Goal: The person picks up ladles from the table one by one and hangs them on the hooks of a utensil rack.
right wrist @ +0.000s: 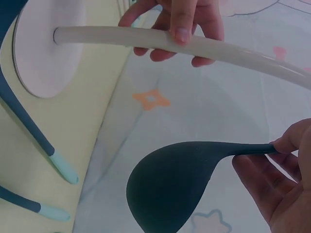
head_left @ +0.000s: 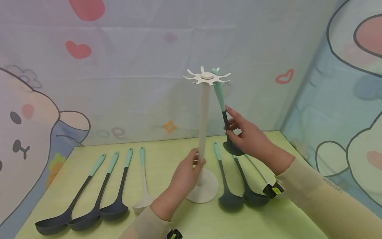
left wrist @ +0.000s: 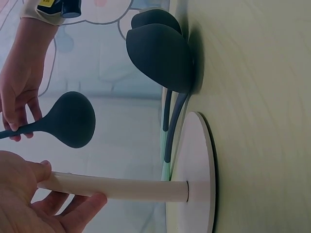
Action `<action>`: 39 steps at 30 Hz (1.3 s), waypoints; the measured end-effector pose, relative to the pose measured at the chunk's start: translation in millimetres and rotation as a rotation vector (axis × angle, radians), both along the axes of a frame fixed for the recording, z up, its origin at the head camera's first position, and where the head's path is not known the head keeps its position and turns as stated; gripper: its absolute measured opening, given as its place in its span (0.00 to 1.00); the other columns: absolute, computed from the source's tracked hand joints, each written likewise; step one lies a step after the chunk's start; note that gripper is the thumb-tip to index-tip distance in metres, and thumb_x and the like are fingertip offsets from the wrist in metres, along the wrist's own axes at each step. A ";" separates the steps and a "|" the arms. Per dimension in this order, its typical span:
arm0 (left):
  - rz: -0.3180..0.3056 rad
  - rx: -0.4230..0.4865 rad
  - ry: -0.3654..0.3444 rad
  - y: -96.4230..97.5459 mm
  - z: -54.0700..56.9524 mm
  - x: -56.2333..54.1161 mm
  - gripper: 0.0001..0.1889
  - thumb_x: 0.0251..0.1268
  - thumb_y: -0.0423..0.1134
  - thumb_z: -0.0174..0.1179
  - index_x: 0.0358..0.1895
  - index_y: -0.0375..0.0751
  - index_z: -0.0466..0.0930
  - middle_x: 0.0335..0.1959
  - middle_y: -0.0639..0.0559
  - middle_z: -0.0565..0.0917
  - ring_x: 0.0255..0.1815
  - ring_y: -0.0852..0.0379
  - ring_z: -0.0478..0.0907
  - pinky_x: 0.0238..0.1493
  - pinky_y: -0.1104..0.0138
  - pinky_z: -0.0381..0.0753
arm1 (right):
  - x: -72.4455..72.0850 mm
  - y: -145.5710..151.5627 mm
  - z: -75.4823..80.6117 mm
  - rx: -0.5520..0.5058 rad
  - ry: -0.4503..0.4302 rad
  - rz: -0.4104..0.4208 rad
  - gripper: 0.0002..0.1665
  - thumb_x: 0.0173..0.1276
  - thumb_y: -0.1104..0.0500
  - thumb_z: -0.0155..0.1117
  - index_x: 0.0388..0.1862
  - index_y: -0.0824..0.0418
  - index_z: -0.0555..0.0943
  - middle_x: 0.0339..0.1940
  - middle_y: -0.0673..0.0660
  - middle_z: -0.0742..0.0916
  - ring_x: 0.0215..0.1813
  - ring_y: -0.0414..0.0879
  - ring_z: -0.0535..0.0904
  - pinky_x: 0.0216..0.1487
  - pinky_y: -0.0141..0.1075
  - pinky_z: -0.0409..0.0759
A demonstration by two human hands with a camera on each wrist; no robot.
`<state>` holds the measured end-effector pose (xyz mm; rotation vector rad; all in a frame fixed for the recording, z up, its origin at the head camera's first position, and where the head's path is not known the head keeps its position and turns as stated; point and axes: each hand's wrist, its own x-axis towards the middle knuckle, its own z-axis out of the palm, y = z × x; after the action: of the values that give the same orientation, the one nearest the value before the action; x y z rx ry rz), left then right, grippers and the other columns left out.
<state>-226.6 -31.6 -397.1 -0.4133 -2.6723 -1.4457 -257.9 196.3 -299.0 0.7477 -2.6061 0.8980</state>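
A white utensil stand (head_left: pixel 204 116) rises from a round base, with a ring of hooks (head_left: pixel 207 76) on top. My left hand (head_left: pixel 185 174) holds its post low down, thumb and fingers on either side in the left wrist view. With my right hand (head_left: pixel 246 134) I pinch the thin neck of a dark ladle (right wrist: pixel 170 182) with a mint green handle. This ladle hangs bowl down, tilted slightly, its handle tip up among the hooks on the stand's right side. In the head view, its bowl is partly behind my right hand.
Left of the stand lie dark ladles (head_left: pixel 114 214) and a pale ladle (head_left: pixel 144 186), handles pointing away. To the right lie two more dark ladles (head_left: pixel 229 200) and a pale-shafted utensil (head_left: pixel 257 169), partly behind my right arm. A printed cloth (head_left: pixel 134 83) hangs behind the table.
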 end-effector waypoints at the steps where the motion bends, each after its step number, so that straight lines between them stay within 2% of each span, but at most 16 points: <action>1: 0.002 -0.002 0.000 -0.1 -0.3 -0.2 0.18 0.76 0.47 0.55 0.65 0.57 0.69 0.51 0.55 0.83 0.55 0.52 0.80 0.51 0.52 0.79 | 0.6 -2.3 -0.9 -0.007 -0.004 0.004 0.46 0.73 0.65 0.58 0.82 0.48 0.46 0.51 0.59 0.82 0.50 0.53 0.82 0.46 0.50 0.83; 9: 0.010 -0.014 0.015 -0.7 -2.2 -1.2 0.18 0.76 0.47 0.55 0.65 0.58 0.69 0.51 0.55 0.83 0.56 0.53 0.80 0.52 0.53 0.79 | -0.1 -22.4 -11.1 -0.119 -0.074 0.041 0.46 0.73 0.66 0.58 0.81 0.53 0.46 0.53 0.61 0.80 0.54 0.55 0.81 0.48 0.50 0.83; 14: 0.007 -0.012 0.022 0.3 -2.7 -1.3 0.18 0.75 0.48 0.55 0.64 0.59 0.69 0.51 0.56 0.84 0.54 0.54 0.81 0.52 0.53 0.79 | 0.7 -32.3 -14.9 -0.194 -0.115 0.080 0.44 0.73 0.67 0.58 0.80 0.59 0.47 0.54 0.63 0.78 0.55 0.56 0.81 0.47 0.46 0.84; 19: 0.003 -0.006 0.035 0.4 -4.2 -2.0 0.18 0.75 0.47 0.55 0.64 0.59 0.69 0.52 0.56 0.84 0.54 0.54 0.81 0.51 0.54 0.79 | 0.8 -39.5 -18.0 -0.226 -0.130 0.094 0.43 0.74 0.67 0.57 0.80 0.60 0.47 0.54 0.63 0.77 0.56 0.57 0.80 0.47 0.43 0.84; 23: 0.008 -0.005 0.039 0.0 -4.9 -1.6 0.18 0.75 0.47 0.55 0.65 0.59 0.69 0.53 0.56 0.83 0.54 0.55 0.81 0.50 0.55 0.80 | 0.9 -43.6 -18.6 -0.220 -0.132 0.092 0.43 0.74 0.65 0.58 0.80 0.59 0.48 0.55 0.63 0.78 0.55 0.56 0.81 0.46 0.43 0.84; 30: 0.005 -0.002 0.040 -0.1 -3.0 -1.5 0.18 0.75 0.46 0.56 0.65 0.58 0.69 0.53 0.56 0.83 0.54 0.55 0.81 0.50 0.55 0.79 | -0.2 -41.1 -17.1 -0.148 -0.121 0.064 0.42 0.73 0.64 0.59 0.79 0.61 0.50 0.53 0.61 0.80 0.55 0.54 0.81 0.47 0.45 0.84; 39: 0.008 -0.029 0.031 -0.5 -0.6 0.2 0.18 0.75 0.46 0.56 0.64 0.57 0.69 0.52 0.55 0.83 0.54 0.54 0.81 0.50 0.55 0.80 | -4.0 -29.3 -19.1 -0.056 -0.123 0.033 0.38 0.74 0.61 0.58 0.78 0.55 0.55 0.50 0.57 0.82 0.54 0.53 0.81 0.47 0.47 0.83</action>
<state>-226.4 -32.2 -397.7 -0.4231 -2.6704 -1.3876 -261.9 167.1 -318.1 0.7457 -2.6687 1.0528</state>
